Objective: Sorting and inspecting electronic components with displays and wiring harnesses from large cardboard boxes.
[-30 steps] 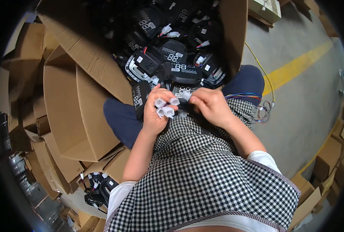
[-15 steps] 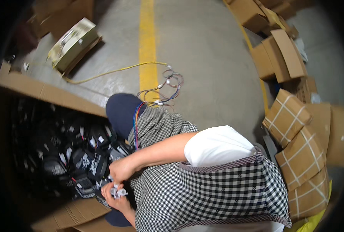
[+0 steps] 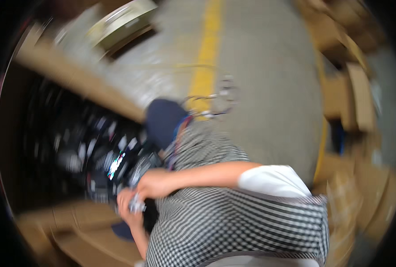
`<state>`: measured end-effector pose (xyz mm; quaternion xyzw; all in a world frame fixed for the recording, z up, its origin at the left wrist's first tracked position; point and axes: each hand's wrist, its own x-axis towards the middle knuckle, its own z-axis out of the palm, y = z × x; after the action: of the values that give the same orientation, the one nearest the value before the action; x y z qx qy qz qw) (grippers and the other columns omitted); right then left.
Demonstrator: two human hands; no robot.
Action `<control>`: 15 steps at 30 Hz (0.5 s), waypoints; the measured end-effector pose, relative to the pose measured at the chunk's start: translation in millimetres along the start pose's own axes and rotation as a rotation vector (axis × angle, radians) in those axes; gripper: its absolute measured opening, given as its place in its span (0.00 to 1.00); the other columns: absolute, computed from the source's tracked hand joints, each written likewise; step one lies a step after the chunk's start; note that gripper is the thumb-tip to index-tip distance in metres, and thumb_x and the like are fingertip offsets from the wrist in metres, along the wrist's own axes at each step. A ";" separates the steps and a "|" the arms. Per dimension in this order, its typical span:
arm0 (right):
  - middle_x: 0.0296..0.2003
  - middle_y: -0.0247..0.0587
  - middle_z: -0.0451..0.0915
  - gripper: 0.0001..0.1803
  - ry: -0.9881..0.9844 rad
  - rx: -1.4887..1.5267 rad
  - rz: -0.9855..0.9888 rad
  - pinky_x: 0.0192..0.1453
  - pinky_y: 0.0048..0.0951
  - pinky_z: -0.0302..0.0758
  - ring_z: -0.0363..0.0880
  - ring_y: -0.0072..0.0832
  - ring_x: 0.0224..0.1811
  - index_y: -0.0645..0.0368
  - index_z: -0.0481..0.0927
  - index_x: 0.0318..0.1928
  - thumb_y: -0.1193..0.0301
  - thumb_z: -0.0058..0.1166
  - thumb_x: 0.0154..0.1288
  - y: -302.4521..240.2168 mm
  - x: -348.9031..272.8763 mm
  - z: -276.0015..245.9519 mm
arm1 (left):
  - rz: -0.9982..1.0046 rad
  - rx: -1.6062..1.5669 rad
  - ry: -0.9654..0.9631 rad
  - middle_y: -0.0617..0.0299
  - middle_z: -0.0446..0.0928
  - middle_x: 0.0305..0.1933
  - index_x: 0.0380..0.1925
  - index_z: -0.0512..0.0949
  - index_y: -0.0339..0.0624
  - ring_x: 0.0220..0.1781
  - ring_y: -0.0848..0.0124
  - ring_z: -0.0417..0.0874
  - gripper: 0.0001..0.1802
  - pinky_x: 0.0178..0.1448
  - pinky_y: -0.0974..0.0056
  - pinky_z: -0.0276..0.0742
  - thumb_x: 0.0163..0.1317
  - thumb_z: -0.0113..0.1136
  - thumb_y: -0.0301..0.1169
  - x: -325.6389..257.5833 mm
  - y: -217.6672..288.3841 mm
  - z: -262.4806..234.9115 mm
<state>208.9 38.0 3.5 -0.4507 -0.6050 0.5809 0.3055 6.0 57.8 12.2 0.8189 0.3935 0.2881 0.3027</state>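
Observation:
My left hand [image 3: 127, 204] is closed around a small cluster of white plastic connectors [image 3: 137, 205]. Against it, my right hand [image 3: 152, 183] is closed, its fingertips meeting the left one's; what they pinch is blurred and partly hidden. Just beyond the hands, many black devices [image 3: 71, 160] fill a large cardboard box [image 3: 80, 80]. One display [image 3: 115, 165] among them glows in bright colours. Coloured wires [image 3: 180, 127] hang over my knee near my right forearm.
Thin wires with white plugs [image 3: 211, 111] lie looped on the floor by a yellow line [image 3: 211, 31]. A cream-coloured metal case [image 3: 122, 24] stands beyond the box. Several cardboard cartons [image 3: 340, 98] line the right side. Cardboard flaps [image 3: 95, 242] are below my left hand.
The whole view has swung and blurred, shifting the scene rightward. A coloured display now glows in the box. My hands stay together at the white connectors.

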 end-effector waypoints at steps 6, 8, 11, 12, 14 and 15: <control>0.31 0.48 0.83 0.16 -0.167 -0.095 0.069 0.41 0.43 0.75 0.82 0.45 0.36 0.55 0.84 0.34 0.57 0.50 0.66 10.2 -5.3 -17.8 | -0.044 0.121 -0.131 0.62 0.81 0.36 0.36 0.80 0.44 0.44 0.61 0.80 0.16 0.50 0.58 0.70 0.45 0.69 0.32 1.6 14.6 6.3; 0.31 0.49 0.82 0.15 -0.231 -0.104 0.124 0.41 0.43 0.75 0.82 0.45 0.36 0.55 0.84 0.34 0.58 0.50 0.66 1.4 -2.4 -16.1 | -0.094 0.134 -0.119 0.63 0.80 0.36 0.36 0.80 0.44 0.45 0.61 0.80 0.15 0.51 0.58 0.69 0.46 0.69 0.32 -10.6 16.0 5.1; 0.31 0.49 0.82 0.13 -0.322 -0.222 0.075 0.40 0.42 0.76 0.82 0.45 0.35 0.56 0.84 0.36 0.61 0.51 0.66 -4.2 7.3 -29.2 | -0.067 0.174 -0.065 0.60 0.80 0.35 0.35 0.80 0.42 0.43 0.61 0.80 0.16 0.48 0.59 0.71 0.44 0.70 0.33 -12.2 15.2 5.4; 0.27 0.46 0.82 0.13 -0.253 -0.119 0.038 0.37 0.38 0.76 0.82 0.39 0.32 0.59 0.82 0.36 0.63 0.52 0.67 -1.1 9.0 -37.1 | -0.076 0.179 -0.049 0.60 0.80 0.35 0.35 0.80 0.42 0.43 0.61 0.80 0.16 0.48 0.59 0.71 0.44 0.70 0.33 -12.0 13.0 2.6; 0.24 0.38 0.81 0.12 -0.025 0.041 0.154 0.32 0.29 0.73 0.78 0.26 0.25 0.62 0.81 0.33 0.66 0.52 0.68 -9.0 25.9 -56.7 | -0.215 -0.022 0.128 0.59 0.80 0.35 0.35 0.79 0.41 0.43 0.62 0.80 0.15 0.50 0.59 0.71 0.48 0.71 0.33 -13.6 7.5 -4.0; 0.23 0.34 0.80 0.13 0.024 0.088 0.206 0.29 0.25 0.70 0.74 0.21 0.24 0.62 0.81 0.32 0.66 0.51 0.68 -10.5 37.4 -66.4 | -0.233 -0.262 0.266 0.59 0.79 0.35 0.38 0.77 0.40 0.43 0.62 0.80 0.16 0.53 0.55 0.71 0.55 0.67 0.37 -13.2 6.3 -5.0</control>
<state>251.0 100.8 17.2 -0.5036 -0.5258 0.6297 0.2708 -1.5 45.1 16.9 0.6762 0.4811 0.4056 0.3831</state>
